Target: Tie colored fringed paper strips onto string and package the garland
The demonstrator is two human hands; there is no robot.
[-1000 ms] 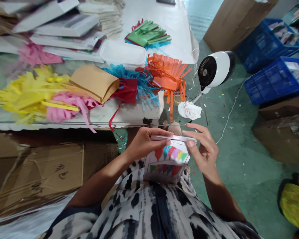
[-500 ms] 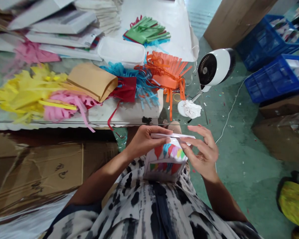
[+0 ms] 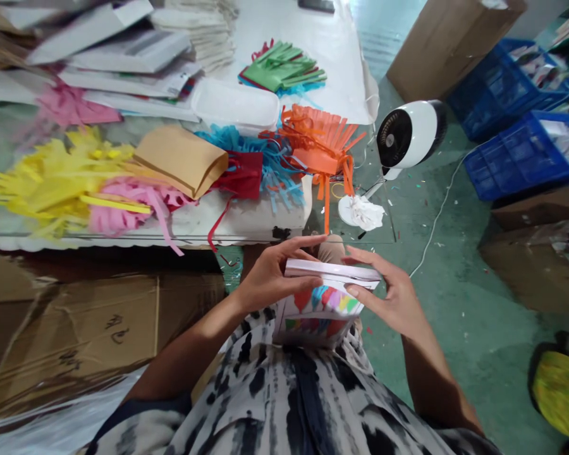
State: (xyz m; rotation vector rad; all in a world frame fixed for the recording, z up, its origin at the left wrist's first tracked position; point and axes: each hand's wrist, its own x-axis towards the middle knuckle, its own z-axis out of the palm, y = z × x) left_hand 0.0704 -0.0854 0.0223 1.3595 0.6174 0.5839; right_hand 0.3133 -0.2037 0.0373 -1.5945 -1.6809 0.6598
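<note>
A white box [image 3: 320, 322] printed with colourful tassels stands upright against my lap, its narrow top end facing up. My left hand [image 3: 270, 275] grips the top at its left, with the thumb along the near edge and the fingers behind. Around the right end of the same top is my right hand [image 3: 389, 291], its thumb on the near edge and its index finger on the far side. The top edges lie close together, with a thin dark seam between them. What is inside the box is hidden.
On the table ahead lie yellow tissue fringe [image 3: 61, 183], an orange fringe [image 3: 320, 145], a tan paper envelope [image 3: 180, 158] and a white plastic tray [image 3: 234, 104]. A fan [image 3: 410, 139] stands at the right, near blue crates [image 3: 521, 158]. Cardboard [image 3: 118, 322] lies lower left.
My right hand has shifted from over the box top to its right end, its fingers now around it. The top flap looks pressed down flatter. The view has tilted slightly.
</note>
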